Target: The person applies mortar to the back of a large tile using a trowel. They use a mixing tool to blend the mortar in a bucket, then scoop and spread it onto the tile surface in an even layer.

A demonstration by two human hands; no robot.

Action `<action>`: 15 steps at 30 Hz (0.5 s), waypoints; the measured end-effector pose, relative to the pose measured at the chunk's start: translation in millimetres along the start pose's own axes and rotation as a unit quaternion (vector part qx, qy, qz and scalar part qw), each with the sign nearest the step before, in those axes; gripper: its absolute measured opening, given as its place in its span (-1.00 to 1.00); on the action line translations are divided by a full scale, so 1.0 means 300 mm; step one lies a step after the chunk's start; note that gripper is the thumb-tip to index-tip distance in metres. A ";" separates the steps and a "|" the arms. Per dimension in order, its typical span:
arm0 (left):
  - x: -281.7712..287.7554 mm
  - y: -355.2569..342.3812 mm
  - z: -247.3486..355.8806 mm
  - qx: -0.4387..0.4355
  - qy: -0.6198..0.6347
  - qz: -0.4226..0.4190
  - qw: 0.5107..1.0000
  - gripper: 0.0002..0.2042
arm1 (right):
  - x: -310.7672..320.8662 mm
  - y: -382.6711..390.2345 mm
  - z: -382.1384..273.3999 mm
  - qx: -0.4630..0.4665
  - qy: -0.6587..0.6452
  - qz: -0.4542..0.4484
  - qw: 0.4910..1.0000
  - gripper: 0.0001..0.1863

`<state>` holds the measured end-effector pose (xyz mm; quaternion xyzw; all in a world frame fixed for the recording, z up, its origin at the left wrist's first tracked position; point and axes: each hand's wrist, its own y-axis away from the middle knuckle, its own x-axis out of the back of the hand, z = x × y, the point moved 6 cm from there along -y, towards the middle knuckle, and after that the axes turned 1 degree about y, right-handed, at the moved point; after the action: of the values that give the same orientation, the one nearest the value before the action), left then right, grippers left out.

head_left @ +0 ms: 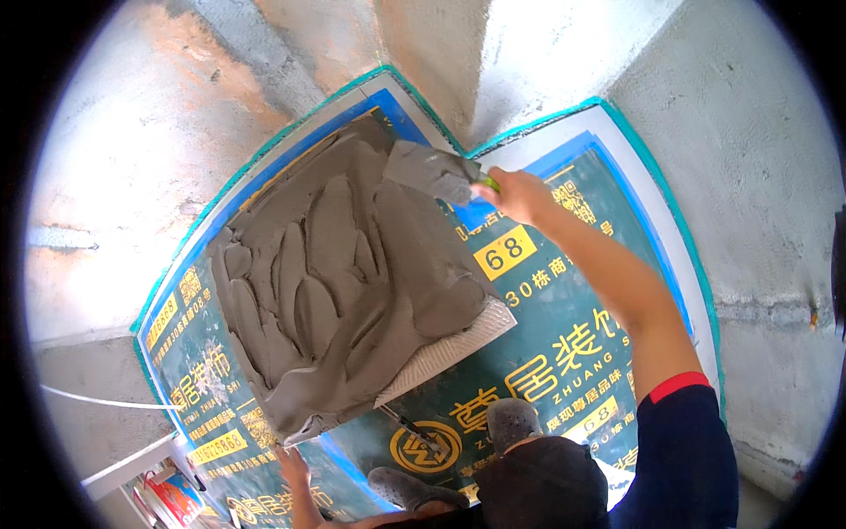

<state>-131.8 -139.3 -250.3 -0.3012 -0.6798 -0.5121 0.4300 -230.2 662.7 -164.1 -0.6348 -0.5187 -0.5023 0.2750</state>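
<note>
My right hand (520, 196) is closed around the green handle of a trowel (432, 172). Grey mortar coats its flat blade, which is over the far right edge of a large tile. That tile (463, 346) lies with its pale ribbed back up; the bare ribs show along its near right edge. Thick grey mortar (308, 273) covers most of it in uneven swirls and ridges. At the tile's near left corner is my left hand (297, 472), its fingers against the edge; the grip is partly hidden.
Green printed sheeting (564, 353) with blue tape (573, 152) covers the floor. Bare concrete walls (723, 132) meet in corners around it. Grey clogs (511, 423) stand close to the tile. A thin dark rod (407, 425) pokes out beside it. A red-and-white container (172, 498) is at lower left.
</note>
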 end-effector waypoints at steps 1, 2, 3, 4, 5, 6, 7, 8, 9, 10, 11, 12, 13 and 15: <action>-0.020 0.023 0.027 0.001 0.006 -0.002 1.000 -0.40 | 0.007 -0.037 -0.020 -0.012 0.019 0.016 1.000 -0.49; -0.039 0.064 0.057 -0.007 0.054 0.017 0.998 -0.42 | 0.000 -0.063 -0.052 -0.008 0.025 0.017 1.000 -0.49; -0.044 0.106 0.090 -0.012 0.102 0.039 0.994 -0.43 | -0.008 -0.087 -0.083 -0.027 0.028 0.032 0.999 -0.50; -0.063 0.143 0.064 -0.005 0.107 0.042 0.993 -0.43 | -0.017 -0.109 -0.124 -0.043 0.027 0.046 0.998 -0.51; -0.081 0.191 0.019 0.005 0.104 0.061 0.993 -0.45 | -0.031 -0.128 -0.174 -0.033 0.027 0.046 0.998 -0.51; -0.101 0.239 -0.006 0.016 0.101 0.078 0.992 -0.46 | -0.044 -0.141 -0.218 -0.035 0.009 0.067 0.997 -0.53; -0.114 0.276 0.037 0.016 0.109 0.074 0.991 -0.46 | -0.048 -0.151 -0.213 -0.045 -0.001 0.089 0.995 -0.54; -0.116 0.327 0.073 0.018 0.132 0.067 0.989 -0.46 | -0.065 -0.183 -0.191 -0.039 -0.017 0.115 0.992 -0.55; -0.099 0.369 0.081 0.027 0.150 0.065 0.986 -0.47 | -0.057 -0.213 -0.209 -0.034 -0.019 0.113 0.993 -0.55; -0.109 0.401 0.049 0.034 0.149 0.068 0.986 -0.47 | -0.064 -0.249 -0.227 -0.050 -0.155 0.063 0.985 -0.54; -0.132 0.439 0.001 0.042 0.119 0.063 0.990 -0.47 | -0.076 -0.284 -0.249 -0.066 -0.286 0.010 0.956 -0.53; -0.143 0.463 -0.010 0.047 0.089 0.054 0.993 -0.48 | -0.095 -0.321 -0.251 -0.083 -0.367 -0.033 0.926 -0.53; -0.151 0.471 -0.019 0.050 0.089 0.054 0.993 -0.48 | -0.095 -0.351 -0.249 -0.081 -0.367 -0.036 0.926 -0.53; -0.159 0.487 -0.013 0.073 0.080 0.028 0.994 -0.48 | -0.082 -0.393 -0.229 -0.084 -0.328 -0.034 0.940 -0.53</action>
<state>15.0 -98.6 -228.7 -0.2461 -0.6702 -0.4709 0.5182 -363.7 630.2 -183.5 -0.7674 -0.5572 -0.3166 0.0181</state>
